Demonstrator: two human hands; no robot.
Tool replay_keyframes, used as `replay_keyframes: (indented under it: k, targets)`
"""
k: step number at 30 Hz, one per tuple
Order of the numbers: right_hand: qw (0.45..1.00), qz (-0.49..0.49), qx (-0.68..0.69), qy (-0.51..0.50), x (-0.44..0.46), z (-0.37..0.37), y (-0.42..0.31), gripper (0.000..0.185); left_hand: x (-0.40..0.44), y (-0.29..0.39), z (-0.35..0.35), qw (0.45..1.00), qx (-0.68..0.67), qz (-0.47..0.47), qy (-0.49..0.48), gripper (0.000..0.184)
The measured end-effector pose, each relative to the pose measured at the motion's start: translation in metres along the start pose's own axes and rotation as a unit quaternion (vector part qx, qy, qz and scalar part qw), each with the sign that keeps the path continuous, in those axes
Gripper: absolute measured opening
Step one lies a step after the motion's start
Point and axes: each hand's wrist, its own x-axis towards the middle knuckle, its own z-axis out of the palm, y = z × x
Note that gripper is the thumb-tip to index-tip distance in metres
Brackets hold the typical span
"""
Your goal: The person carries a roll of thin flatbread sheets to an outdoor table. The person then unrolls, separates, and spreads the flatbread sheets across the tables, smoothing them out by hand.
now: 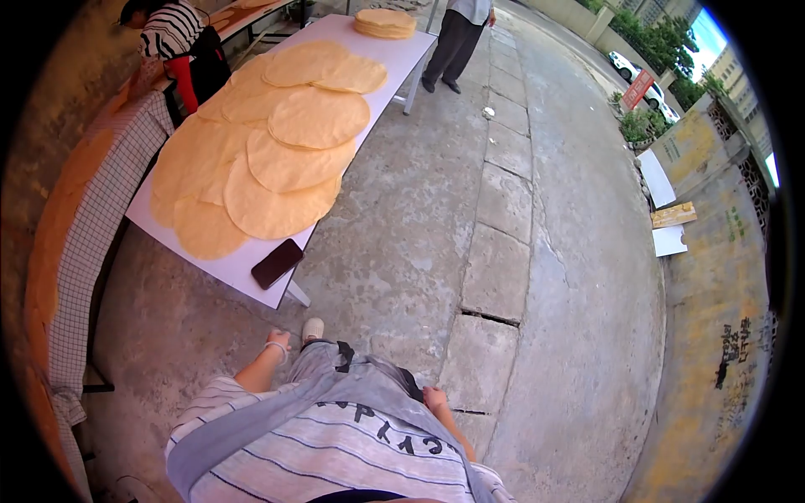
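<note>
My left hand [278,339] hangs low beside the grey apron, below the near end of the white table [264,295]; its fingers look curled, and whether anything is in them is too small to tell. At the other side of the apron [365,373], my right hand [433,397] hangs by my hip with its fingers bent near a dark edge of cloth. Large round flat sheets [281,193] overlap across the tabletop. A dark phone [277,263] lies at the table's near corner. Farther back sits a stack of round sheets [384,23].
At the upper left, a person in a striped top [172,38] leans over another long surface with a checked cloth [105,189]. A person in dark trousers [457,46] stands past the table. Concrete paving [579,251] runs to a wall [713,335] at right.
</note>
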Motion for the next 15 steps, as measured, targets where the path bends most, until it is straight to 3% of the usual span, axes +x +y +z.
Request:
replay_keyframes:
  k: [1,3,6,7,9,10,11,13,15]
  targets:
    - [1.0,0.001,0.009,0.007,-0.004,0.002,-0.007,0.023,0.008,-0.02,0.013,0.996,0.074,0.003,-0.045,0.041]
    - [0.999,-0.031,-0.017,0.016,-0.012,0.006,-0.015,0.025,-0.009,-0.035,0.034,0.936,0.307,0.141,-0.102,0.034]
    - [0.987,-0.063,-0.148,0.025,-0.053,0.012,-0.046,0.03,0.002,-0.045,0.058,0.869,0.438,0.208,-0.101,0.036]
    - [0.975,-0.07,-0.208,0.028,-0.062,0.013,-0.054,0.032,0.008,-0.043,0.06,0.875,0.423,0.209,-0.11,0.035]
    - [0.975,-0.12,-0.185,0.02,-0.042,0.006,-0.023,0.03,0.02,-0.04,0.057,0.885,0.393,0.211,-0.128,0.032]
    - [0.974,-0.146,-0.172,0.016,-0.031,0.005,-0.012,0.028,0.012,-0.029,0.055,0.932,0.309,0.141,-0.131,0.03]
    - [0.977,-0.089,-0.19,0.028,-0.039,0.004,-0.016,0.03,0.003,-0.016,0.05,0.964,0.219,0.071,-0.132,0.029]
    - [0.97,-0.134,-0.2,0.046,-0.03,-0.001,0.003,0.029,0.002,0.002,0.047,0.988,0.062,-0.017,-0.139,0.024]
    - [0.97,-0.126,-0.201,0.045,-0.027,-0.004,0.005,0.026,0.003,0.006,0.045,0.988,0.095,-0.002,-0.12,0.024]
